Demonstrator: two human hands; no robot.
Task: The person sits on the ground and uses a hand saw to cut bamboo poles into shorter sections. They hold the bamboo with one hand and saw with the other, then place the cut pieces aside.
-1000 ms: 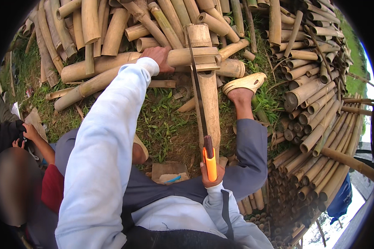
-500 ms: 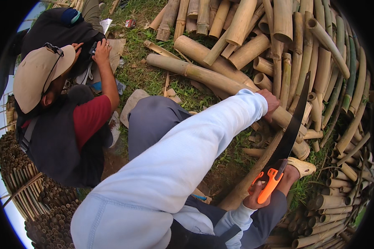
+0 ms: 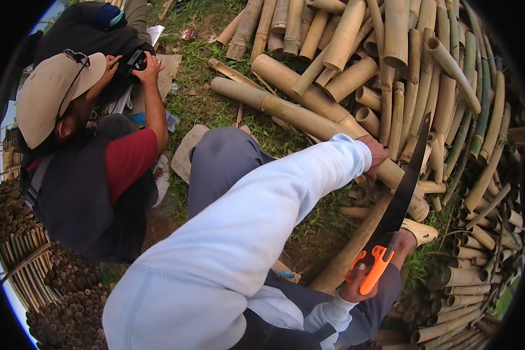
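My left hand (image 3: 377, 154), at the end of a pale sleeve, grips a long thick bamboo pole (image 3: 297, 114) that lies across the grass. My right hand (image 3: 351, 287) holds the orange handle of a curved dark saw (image 3: 403, 192), low at the right. The toothed blade points up and away, crossing just right of my left hand. A second bamboo pole (image 3: 356, 248) slants under the blade toward my lap. My sandalled foot (image 3: 419, 231) rests beside it. My grey-trousered knee (image 3: 221, 160) is raised in the middle.
A person in a tan cap (image 3: 49, 93), red sleeves and dark vest crouches at the left, holding a small dark device (image 3: 135, 59). Piled bamboo poles (image 3: 391, 52) fill the top and right. Stacked bamboo ends (image 3: 52, 291) stand at lower left. Grass (image 3: 201, 105) lies between.
Over the second my view has swung to the left, bringing the crouching person into the picture. Both hands keep their grips; pole and saw look much as half a second ago.
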